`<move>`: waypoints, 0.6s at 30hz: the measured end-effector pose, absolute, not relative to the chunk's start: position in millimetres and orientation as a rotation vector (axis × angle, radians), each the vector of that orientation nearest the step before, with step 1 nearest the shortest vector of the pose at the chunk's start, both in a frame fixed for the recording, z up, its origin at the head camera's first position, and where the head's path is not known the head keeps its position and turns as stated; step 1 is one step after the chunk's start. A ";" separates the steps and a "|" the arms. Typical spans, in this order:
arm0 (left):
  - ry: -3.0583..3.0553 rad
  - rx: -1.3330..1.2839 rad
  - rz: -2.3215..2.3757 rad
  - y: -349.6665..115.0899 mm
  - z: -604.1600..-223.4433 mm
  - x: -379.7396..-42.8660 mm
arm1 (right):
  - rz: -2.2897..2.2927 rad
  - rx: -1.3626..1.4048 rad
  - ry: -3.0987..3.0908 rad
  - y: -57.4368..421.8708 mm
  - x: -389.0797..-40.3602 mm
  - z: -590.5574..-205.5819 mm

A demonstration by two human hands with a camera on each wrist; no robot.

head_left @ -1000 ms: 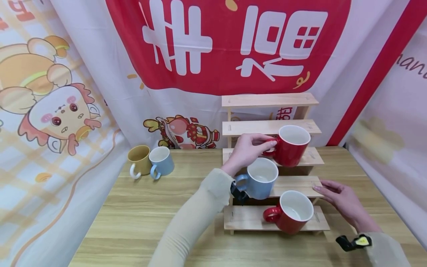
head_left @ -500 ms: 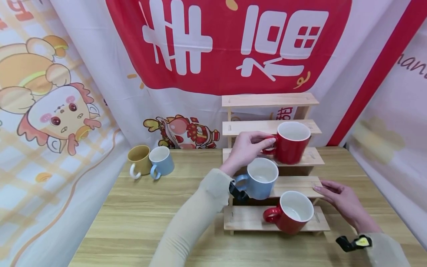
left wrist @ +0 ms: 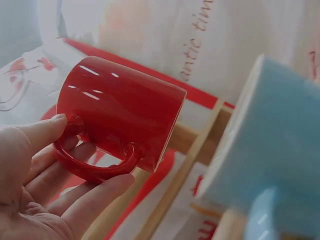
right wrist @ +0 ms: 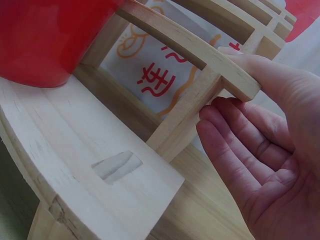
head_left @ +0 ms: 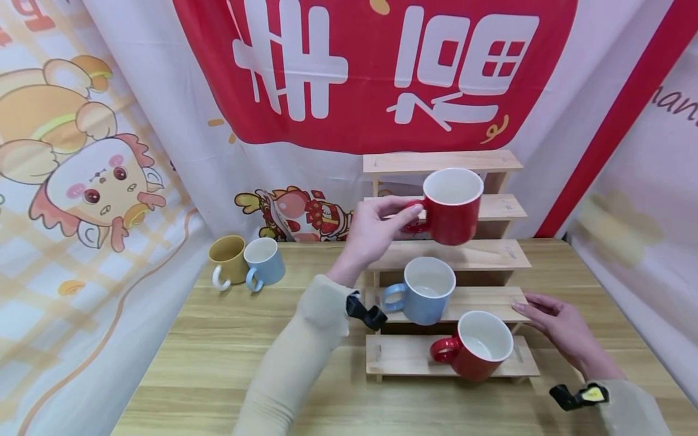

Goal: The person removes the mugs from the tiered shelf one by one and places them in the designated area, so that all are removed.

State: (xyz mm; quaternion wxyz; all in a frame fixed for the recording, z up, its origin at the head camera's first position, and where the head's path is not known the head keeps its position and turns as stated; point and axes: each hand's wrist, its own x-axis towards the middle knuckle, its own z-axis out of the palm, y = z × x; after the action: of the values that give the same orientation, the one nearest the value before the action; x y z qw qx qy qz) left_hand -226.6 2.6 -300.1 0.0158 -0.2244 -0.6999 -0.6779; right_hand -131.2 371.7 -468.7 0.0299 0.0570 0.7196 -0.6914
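Red glossy cylindrical mug (head_left: 454,217), upright: my left hand (head_left: 373,233) pinches its handle (left wrist: 95,172). Pale wooden five-tier shelf (head_left: 452,255): my right hand (head_left: 558,328) pinches one tier's end (head_left: 507,304).

brown wooden table (head_left: 218,363) | right: tiered pale-wood rack (head_left: 485,255) | left: round mustard ceramic mug (head_left: 230,266) | on bottom tier (head_left: 403,354): round red ceramic mug (head_left: 481,356)

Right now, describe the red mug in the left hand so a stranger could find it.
Find the stepped wooden shelf on the right. Before its upper steps, the left hand holds a red mug by the handle. Unlike the other red mug on the lowest step, it is held in the air.
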 end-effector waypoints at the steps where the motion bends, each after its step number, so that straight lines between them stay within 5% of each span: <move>1: -2.173 -0.688 -2.098 -3.0 -298.6 -226.3 | -2.129 0.177 2.221 371.8 -131.1 -468.8; 18: -2.076 -0.389 -1.980 -113.4 -292.3 -224.0 | -1.981 0.194 2.320 371.3 -132.1 -468.7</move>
State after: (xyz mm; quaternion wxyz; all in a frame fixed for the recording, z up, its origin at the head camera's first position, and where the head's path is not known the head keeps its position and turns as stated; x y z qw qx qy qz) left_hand -224.0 -113.4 -292.3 0.1230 -0.1334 -0.7115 -0.6788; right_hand -132.1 371.3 -468.7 0.0426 0.0634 0.7582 -0.6475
